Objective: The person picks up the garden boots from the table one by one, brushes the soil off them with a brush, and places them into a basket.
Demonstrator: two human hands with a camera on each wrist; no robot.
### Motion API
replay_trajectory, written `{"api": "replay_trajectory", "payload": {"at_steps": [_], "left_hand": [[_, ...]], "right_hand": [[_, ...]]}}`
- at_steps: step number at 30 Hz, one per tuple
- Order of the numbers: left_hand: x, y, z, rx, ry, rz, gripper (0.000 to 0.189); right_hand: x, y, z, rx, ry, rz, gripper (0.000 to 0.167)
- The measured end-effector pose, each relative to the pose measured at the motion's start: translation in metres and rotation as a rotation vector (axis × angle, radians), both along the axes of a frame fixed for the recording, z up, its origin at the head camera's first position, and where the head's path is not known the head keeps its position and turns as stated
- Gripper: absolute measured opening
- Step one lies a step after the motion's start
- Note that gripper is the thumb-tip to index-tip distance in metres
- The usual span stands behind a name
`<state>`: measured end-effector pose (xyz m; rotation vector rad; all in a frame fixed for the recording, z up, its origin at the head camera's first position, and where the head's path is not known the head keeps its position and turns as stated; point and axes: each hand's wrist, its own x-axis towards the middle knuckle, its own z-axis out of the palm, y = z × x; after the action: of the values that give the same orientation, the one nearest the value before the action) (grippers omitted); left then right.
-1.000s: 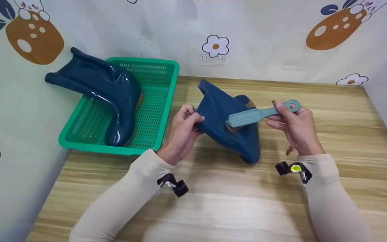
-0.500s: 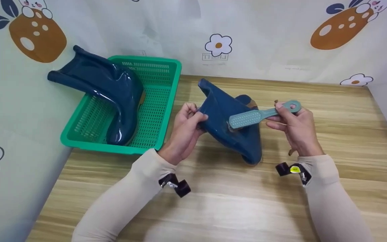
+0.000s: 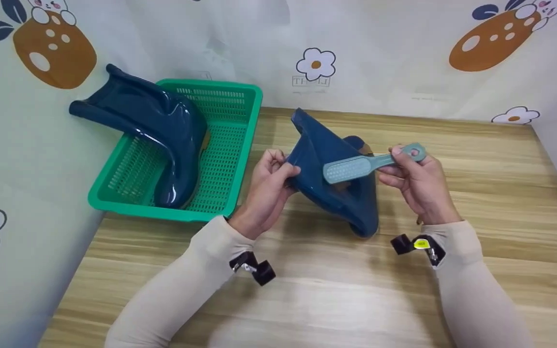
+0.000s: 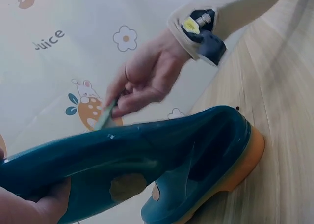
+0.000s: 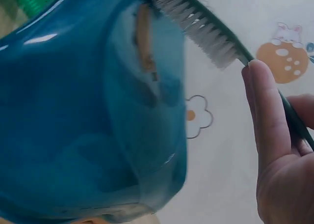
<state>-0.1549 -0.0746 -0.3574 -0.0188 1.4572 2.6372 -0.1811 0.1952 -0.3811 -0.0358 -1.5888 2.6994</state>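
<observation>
A dark blue rubber boot [image 3: 329, 145] with a tan sole [image 4: 250, 155] is tilted over the table. My left hand [image 3: 269, 188] grips the top edge of its shaft, thumb on the outside. My right hand [image 3: 421, 188] pinches a pale green brush [image 3: 348, 169] by its handle. In the right wrist view the brush's white bristles [image 5: 196, 25] lie close by a brown smear [image 5: 143, 37] on the boot. Another brown patch [image 4: 127, 186] marks the shaft's side in the left wrist view.
At the left a green plastic basket [image 3: 242, 159] stands on the wood-grain table [image 3: 317, 299]. A second shiny blue boot [image 3: 162, 125] leans in it, its shaft sticking out over the left rim. Patterned sheets [image 3: 380, 48] form walls behind and at the sides.
My right hand and the brush have moved slightly left across the boot, now over the brown smear. The boot's shaft top has tipped up a little. My left hand keeps its hold.
</observation>
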Motion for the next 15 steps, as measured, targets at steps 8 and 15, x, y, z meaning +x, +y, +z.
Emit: {"api": "replay_trajectory", "payload": {"at_steps": [8,15], "left_hand": [[0.000,0.001,0.001,0.011,-0.016,0.023,0.025],[-0.002,-0.003,-0.005,0.042,-0.028,0.014,0.025]], "right_hand": [[0.001,0.007,-0.004,0.138,0.005,-0.021,0.012],[0.003,0.020,0.002,0.115,0.024,-0.032,0.013]]}}
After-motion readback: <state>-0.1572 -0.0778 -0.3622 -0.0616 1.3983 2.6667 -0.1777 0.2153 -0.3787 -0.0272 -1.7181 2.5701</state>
